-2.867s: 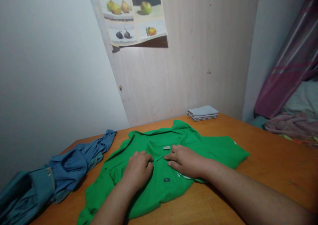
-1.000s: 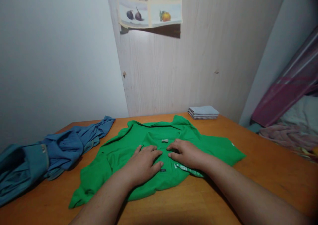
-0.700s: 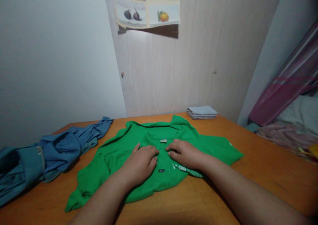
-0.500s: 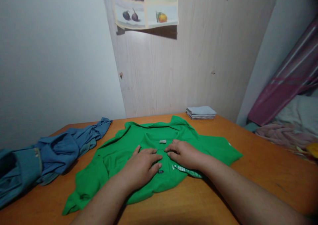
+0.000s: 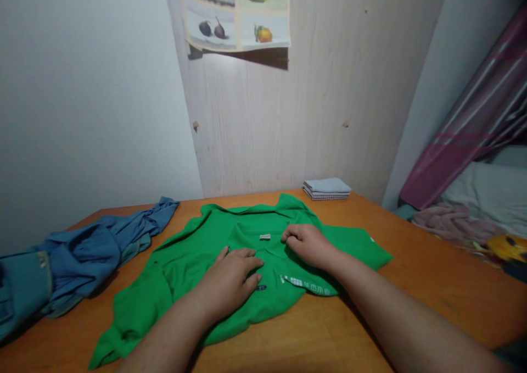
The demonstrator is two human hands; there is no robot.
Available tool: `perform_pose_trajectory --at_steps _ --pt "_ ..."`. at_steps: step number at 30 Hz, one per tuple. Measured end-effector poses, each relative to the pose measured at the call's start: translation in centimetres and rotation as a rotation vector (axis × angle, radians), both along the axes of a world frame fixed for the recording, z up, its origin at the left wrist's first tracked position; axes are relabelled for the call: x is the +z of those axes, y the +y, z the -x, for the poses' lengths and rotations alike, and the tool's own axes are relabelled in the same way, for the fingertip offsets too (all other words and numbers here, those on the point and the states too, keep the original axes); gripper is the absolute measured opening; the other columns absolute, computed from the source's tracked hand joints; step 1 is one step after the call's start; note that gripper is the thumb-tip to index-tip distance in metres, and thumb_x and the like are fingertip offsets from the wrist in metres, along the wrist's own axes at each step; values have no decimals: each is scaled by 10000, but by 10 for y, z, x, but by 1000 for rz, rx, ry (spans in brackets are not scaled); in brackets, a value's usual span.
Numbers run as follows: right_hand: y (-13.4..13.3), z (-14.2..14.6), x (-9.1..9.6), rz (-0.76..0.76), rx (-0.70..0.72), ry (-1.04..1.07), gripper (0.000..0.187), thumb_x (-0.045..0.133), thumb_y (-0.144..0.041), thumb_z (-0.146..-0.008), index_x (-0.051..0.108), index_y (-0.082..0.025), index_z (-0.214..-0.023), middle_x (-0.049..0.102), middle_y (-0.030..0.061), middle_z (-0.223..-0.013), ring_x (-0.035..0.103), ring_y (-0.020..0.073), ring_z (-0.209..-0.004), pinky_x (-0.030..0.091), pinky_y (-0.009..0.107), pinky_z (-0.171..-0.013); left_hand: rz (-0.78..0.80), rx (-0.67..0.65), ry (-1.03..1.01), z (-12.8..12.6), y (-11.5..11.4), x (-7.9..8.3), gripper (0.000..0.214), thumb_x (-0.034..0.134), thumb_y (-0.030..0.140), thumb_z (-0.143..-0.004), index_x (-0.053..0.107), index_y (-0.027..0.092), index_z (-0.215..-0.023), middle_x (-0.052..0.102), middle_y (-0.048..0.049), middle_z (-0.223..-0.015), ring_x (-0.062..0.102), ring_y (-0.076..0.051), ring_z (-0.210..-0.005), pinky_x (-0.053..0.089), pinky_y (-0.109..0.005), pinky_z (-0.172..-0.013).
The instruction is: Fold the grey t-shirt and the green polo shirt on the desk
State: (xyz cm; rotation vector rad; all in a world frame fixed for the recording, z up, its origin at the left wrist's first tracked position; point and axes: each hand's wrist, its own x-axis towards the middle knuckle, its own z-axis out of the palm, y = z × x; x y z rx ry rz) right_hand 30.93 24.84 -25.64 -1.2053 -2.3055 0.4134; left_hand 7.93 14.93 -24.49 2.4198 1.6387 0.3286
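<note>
A green collared shirt (image 5: 247,216) lies spread and wrinkled on the table, its collar and white neck label near the middle. White printing shows on its front, close to the near edge. My left hand (image 5: 233,277) rests flat on the shirt left of the placket, fingers stretched out and apart. To the right of the label, my right hand (image 5: 307,244) has its fingers curled together at the collar, pinching the green cloth. The exact bit of cloth between its fingertips is partly hidden.
Blue garments (image 5: 90,252) lie crumpled along the left of the orange-brown table (image 5: 321,334). A folded checked cloth stack (image 5: 327,188) sits at the back right. Behind stands a wall with a fruit poster (image 5: 236,13). A pink curtain (image 5: 448,137) hangs at the right beside bedding.
My right hand has shifted slightly right, away from the label, and its fingers have curled in on the collar. My left hand stays flat on the shirt. The view has turned a little.
</note>
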Motion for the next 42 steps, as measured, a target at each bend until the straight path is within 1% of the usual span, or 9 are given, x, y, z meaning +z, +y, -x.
perform_pose_trajectory --at_steps 5,11,14,17,20,23,31,38,42 --pt "-3 4 -2 44 52 -132 242 511 -151 -808 732 -191 -897 754 44 -962 654 187 -904 427 243 -773 1 8 24 -1 -2 2 360 521 365 -936 660 323 -1265 592 -103 -1407 486 -293 -1349 222 -619 -1155" --pt "-9 6 6 -11 -31 -139 267 482 -216 -869 732 -205 -961 753 51 -1002 656 191 -933 414 248 -775 -7 13 37 1 0 -1 373 523 373 -936 648 329 -1284 596 -85 -1406 478 -288 -1360 255 -602 -1155" --pt "-13 7 8 26 -17 -193 264 492 -208 -856 731 -218 -967 753 41 -994 653 190 -920 400 251 -746 -21 5 33 3 3 -4 368 525 374 -933 655 330 -1275 602 -82 -1399 504 -293 -1335 270 -594 -1153" --pt "-14 8 7 65 -17 -242 258 508 -205 -837 726 -230 -973 755 30 -970 651 194 -893 379 257 -705 -40 -2 35 3 4 -6 369 526 359 -929 666 314 -1268 603 -88 -1394 526 -294 -1312 323 -552 -1139" --pt "-16 8 8 34 -37 -235 256 504 -223 -848 726 -233 -976 756 31 -979 651 202 -910 371 265 -705 -50 -19 17 3 5 -6 373 530 349 -926 674 292 -1265 609 -88 -1387 538 -280 -1299 383 -477 -1116" --pt "-17 9 10 1 -57 -197 274 490 -236 -868 725 -234 -1009 754 37 -1007 651 204 -945 377 265 -726 -57 -23 -10 4 6 -8 375 535 354 -925 680 281 -1263 611 -88 -1386 540 -268 -1299 401 -435 -1109" --pt "-16 9 8 47 -39 -269 267 504 -229 -852 726 -242 -1001 756 36 -994 651 208 -919 368 270 -710 -38 -8 -23 4 6 -8 377 539 353 -921 685 276 -1259 608 -93 -1389 535 -272 -1307 403 -433 -1112" --pt "-13 4 15 16 -193 -268 287 472 -260 -884 726 -236 -1014 755 53 -1028 656 217 -942 364 278 -690 -41 -21 -15 1 3 -2 378 532 331 -922 682 254 -1261 616 -102 -1373 540 -259 -1301 410 -414 -1106" --pt "-12 5 13 21 -149 -274 297 477 -257 -876 740 -243 -1011 759 45 -1024 657 217 -961 379 277 -721 -40 -24 -13 3 4 -4 383 527 346 -928 678 258 -1269 608 -104 -1385 533 -260 -1309 406 -416 -1110"
